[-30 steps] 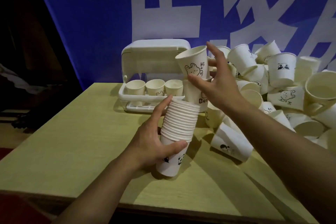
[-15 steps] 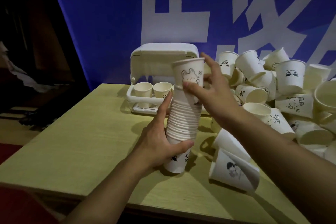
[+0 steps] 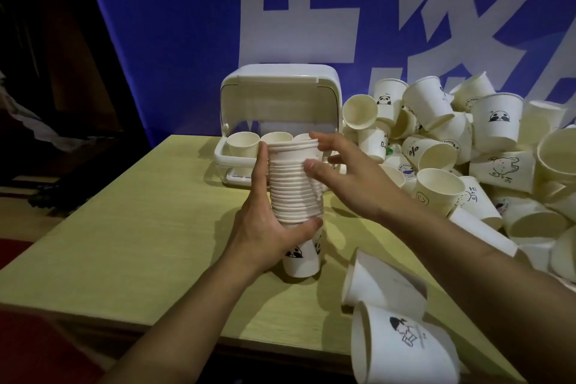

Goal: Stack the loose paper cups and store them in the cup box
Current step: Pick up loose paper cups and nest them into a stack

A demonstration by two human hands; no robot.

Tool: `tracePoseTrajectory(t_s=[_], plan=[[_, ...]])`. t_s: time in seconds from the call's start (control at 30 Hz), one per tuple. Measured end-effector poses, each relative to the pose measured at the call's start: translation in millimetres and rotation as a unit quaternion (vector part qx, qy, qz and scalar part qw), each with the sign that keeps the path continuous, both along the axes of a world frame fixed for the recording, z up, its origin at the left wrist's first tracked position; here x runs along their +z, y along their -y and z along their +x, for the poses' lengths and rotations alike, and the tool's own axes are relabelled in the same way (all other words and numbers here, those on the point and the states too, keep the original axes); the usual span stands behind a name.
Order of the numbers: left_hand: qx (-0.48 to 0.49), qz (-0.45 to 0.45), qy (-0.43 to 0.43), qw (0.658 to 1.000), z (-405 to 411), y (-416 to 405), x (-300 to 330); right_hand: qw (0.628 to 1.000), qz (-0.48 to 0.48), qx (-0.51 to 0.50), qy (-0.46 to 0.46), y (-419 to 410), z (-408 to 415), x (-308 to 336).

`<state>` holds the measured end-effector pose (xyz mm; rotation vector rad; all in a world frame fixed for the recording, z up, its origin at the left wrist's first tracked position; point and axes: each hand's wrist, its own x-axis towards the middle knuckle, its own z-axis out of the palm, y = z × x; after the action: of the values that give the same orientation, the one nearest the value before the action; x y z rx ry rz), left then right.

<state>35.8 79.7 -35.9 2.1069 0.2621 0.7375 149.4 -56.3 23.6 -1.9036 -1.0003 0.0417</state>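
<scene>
Cups [image 3: 402,349] are seen lying tipped nearest the table [image 3: 131,246] edge. Farther on, the cup stack [image 3: 294,187] is gripped by the left hand [image 3: 268,227]; beside its top, the right hand [image 3: 346,178] is held spread, holding nothing. Beyond, the cup box [image 3: 280,109] is seen open.

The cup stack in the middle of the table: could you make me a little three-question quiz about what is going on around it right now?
1. True or false: the left hand grips the cup stack near its lower part.
2. Where does the pile of loose cups lie relative to the cup box?
A. to its left
B. to its right
C. inside it
3. Fill in: the right hand has its fingers spread beside the stack's ____ end.

Key: 1 true; 2 B; 3 upper.
</scene>
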Motion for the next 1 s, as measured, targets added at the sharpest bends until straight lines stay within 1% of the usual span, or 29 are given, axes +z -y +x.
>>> tracePoseTrajectory(t_s=[0.13,0.23,0.3,0.4,0.53,0.67,0.73,0.83,0.93,1.0], plan=[[0.002,-0.010,-0.017,1.000,2.5,1.2,-2.2,0.995,-0.081,-0.016,0.063,5.0,6.2,1.3],[0.014,-0.013,-0.028,0.999,1.9,3.4,0.2,0.980,-0.136,-0.063,0.133,11.2,6.4,7.2],[0.018,-0.008,-0.031,0.999,-0.1,5.4,0.7,0.973,-0.137,-0.087,0.167,21.0,-1.0,12.4],[0.012,0.001,-0.014,1.000,-7.2,11.0,-0.2,0.968,-0.125,-0.082,0.200,38.4,-19.6,12.5],[0.017,0.037,0.017,0.999,-25.3,21.6,-5.0,0.972,-0.145,-0.050,0.179,59.7,-48.8,-1.1],[0.024,0.066,0.051,0.996,-47.3,29.6,-10.5,0.974,-0.161,0.025,0.154,90.5,-83.5,-20.2],[0.025,0.061,0.065,0.996,-56.8,31.7,-12.0,0.968,-0.185,0.061,0.155,108.0,-98.1,-31.4],[0.029,0.047,0.072,0.996,-66.3,33.4,-12.3,0.950,-0.249,0.113,0.148,132.8,-114.0,-49.3],[0.026,0.045,0.075,0.996,-69.1,34.9,-10.6,0.923,-0.302,0.113,0.208,141.5,-114.3,-73.3],[0.021,0.044,0.073,0.996,-67.7,35.4,-9.9,0.923,-0.303,0.083,0.221,141.7,-106.4,-82.5]])
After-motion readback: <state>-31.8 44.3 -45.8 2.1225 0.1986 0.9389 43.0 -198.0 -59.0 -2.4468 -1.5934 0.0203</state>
